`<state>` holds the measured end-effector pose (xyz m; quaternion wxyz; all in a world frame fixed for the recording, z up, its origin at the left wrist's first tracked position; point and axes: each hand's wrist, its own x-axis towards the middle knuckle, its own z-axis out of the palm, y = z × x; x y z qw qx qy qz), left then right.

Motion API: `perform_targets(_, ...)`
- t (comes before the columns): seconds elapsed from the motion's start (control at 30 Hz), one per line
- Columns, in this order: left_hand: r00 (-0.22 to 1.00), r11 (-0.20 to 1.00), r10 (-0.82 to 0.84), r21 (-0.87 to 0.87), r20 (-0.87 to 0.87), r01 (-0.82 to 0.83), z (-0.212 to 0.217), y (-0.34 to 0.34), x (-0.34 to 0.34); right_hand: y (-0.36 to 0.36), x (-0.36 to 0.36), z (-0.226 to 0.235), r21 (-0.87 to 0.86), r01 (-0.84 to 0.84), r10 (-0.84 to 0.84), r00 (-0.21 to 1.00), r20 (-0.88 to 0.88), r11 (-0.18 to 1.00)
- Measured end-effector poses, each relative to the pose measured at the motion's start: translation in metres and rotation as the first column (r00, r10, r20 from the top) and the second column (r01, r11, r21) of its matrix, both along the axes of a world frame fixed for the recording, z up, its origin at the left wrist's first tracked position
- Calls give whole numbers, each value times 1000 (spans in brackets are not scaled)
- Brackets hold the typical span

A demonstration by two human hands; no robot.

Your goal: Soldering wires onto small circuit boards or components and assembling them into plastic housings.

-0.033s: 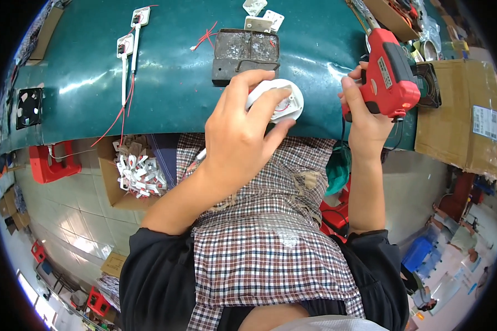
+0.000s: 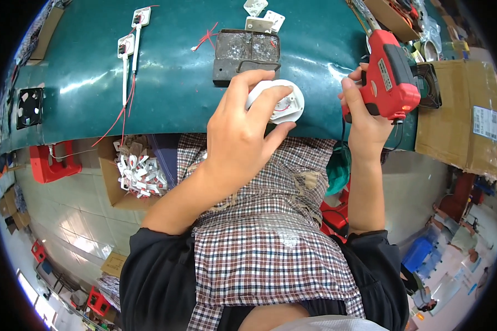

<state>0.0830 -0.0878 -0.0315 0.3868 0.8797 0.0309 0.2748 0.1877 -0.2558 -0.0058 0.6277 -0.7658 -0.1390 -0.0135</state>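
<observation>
My left hand (image 2: 242, 128) is closed around the edge of a round white plastic housing (image 2: 289, 112), with the fingers over its top and the thumb at its near edge. A thin red wire shows inside the housing, partly hidden by my fingers. My right hand (image 2: 368, 129) grips a red and black soldering gun (image 2: 391, 71), whose metal barrel points away from me toward the back right. Just beyond the housing sits a dark metal tray (image 2: 247, 48) with two compartments and greyish, solder-like residue.
White switch-like pieces (image 2: 126, 46) with stems and red wires lie left on the green bench (image 2: 171, 49). Small white plates (image 2: 258, 24) stand behind the tray. A carton of white parts (image 2: 141, 175) is below the bench edge. Fans (image 2: 30, 108) and a cardboard box (image 2: 453, 116) flank the sides.
</observation>
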Motion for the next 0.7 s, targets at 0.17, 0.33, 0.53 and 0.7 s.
perform_targets(0.17, 1000, 986, -17, -165, -7, 16, -4, 3, -1, -2, -6, 0, 51, 29, -29, 1000, -11, 998)
perform_targets(0.33, 995, 918, -85, -383, 56, 100, 22, 36, -17, -12, -11, 6, 80, 146, -147, 989, 9, 986)
perform_targets(0.53, 810, 993, 89, 120, -580, -23, 63, 125, -102, -26, -8, 7, 39, 122, -123, 992, 21, 992)
perform_targets(0.7, 858, 911, 286, 400, -427, -105, 47, 146, -91, -11, -8, 8, 87, 95, -95, 995, 1, 992)
